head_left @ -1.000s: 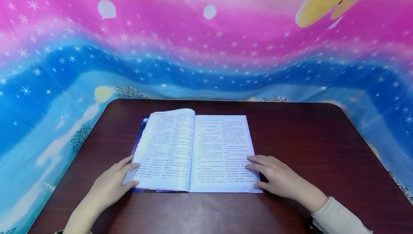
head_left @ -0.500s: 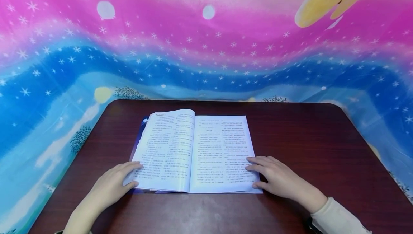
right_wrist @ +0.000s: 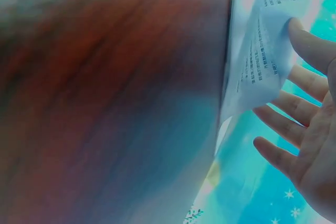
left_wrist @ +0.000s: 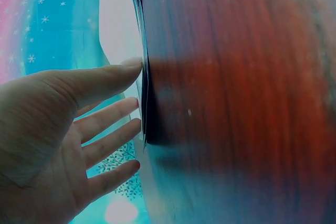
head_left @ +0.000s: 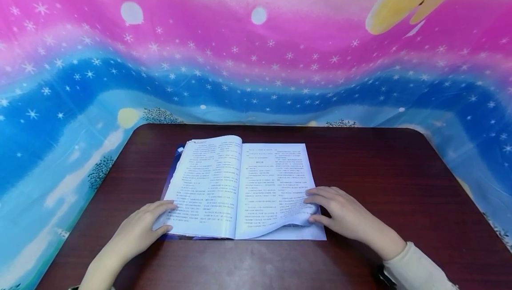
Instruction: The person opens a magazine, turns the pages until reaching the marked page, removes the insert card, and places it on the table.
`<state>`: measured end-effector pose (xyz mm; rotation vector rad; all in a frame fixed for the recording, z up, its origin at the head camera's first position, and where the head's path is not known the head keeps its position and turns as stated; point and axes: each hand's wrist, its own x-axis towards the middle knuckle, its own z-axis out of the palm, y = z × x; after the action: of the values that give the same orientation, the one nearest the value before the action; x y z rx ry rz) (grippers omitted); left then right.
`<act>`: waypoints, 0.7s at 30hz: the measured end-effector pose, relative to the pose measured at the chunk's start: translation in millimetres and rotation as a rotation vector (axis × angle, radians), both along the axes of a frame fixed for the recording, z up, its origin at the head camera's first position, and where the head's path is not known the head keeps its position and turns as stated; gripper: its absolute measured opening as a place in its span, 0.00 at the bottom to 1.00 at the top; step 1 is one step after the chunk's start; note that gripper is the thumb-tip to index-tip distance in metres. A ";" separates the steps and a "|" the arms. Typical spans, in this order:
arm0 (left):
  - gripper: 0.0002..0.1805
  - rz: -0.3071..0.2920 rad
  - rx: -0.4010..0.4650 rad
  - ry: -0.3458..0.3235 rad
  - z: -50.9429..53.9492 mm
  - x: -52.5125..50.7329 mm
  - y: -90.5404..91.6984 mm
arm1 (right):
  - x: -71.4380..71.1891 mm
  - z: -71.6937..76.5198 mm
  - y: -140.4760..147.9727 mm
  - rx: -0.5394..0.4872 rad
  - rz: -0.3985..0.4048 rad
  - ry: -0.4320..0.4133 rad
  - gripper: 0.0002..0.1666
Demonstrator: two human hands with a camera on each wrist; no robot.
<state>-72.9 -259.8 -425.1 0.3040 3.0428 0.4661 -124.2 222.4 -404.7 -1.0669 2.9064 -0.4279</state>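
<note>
My head camera looks forward and down from above the near side of the counter (head_left: 384,170), framing the open book (head_left: 208,183), my left hand (head_left: 138,225), my right hand (head_left: 350,216) and the patterned backdrop (head_left: 256,81) beyond. Each wrist camera sits close behind its hand and faces the book's near side edge, with the counter at frame right in the left view and frame left in the right view. Each shares its hand and that edge with the head view.
</note>
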 end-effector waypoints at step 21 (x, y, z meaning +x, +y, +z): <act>0.18 -0.260 0.088 0.183 30.8 -16.0 82.2 | -13.5 32.6 -37.9 -0.238 -0.027 0.173 0.23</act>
<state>-88.9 -177.6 -394.3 0.7761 3.0938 0.5836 -137.8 184.5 -372.1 -1.1467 3.0838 -0.7337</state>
